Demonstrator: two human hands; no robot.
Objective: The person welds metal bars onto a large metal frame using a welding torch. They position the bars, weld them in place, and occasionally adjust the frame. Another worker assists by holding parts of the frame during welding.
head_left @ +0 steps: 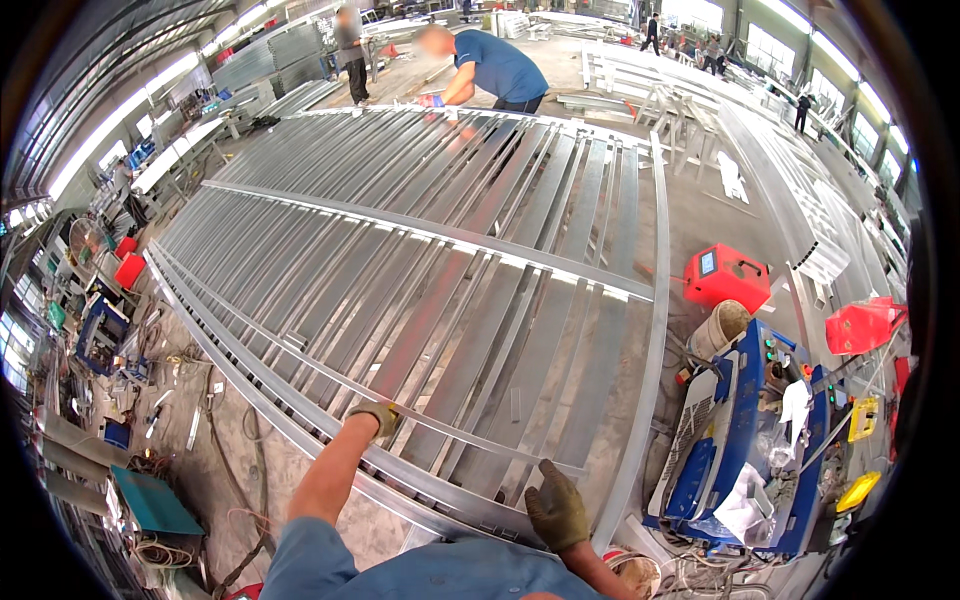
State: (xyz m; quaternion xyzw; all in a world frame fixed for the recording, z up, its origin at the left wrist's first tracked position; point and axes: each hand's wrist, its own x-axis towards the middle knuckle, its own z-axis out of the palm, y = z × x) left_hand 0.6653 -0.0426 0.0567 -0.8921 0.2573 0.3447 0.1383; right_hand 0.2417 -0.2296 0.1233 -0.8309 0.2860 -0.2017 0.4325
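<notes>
In front of me lies a large metal frame (660, 240) filled with several parallel grey slats (430, 325). Across the slats near my side runs a long, thin metal strip (470, 437), its right end close to the frame's right side. My left hand (376, 418), in a work glove, is closed at this strip, near the frame's front rail; its fingertips are partly hidden. By the strip's right end is my right hand (556, 508), also gloved. Its fingers are extended with the thumb apart, one fingertip at or just beside the strip, and nothing is in its palm.
A co-worker in a blue shirt (497, 68) bends over the frame's far edge. To the right stand a red machine (728, 276), a bucket (722, 328) and a blue machine cart (725, 440). Cables (258, 470) lie on the floor at left, near a green-topped box (155, 500).
</notes>
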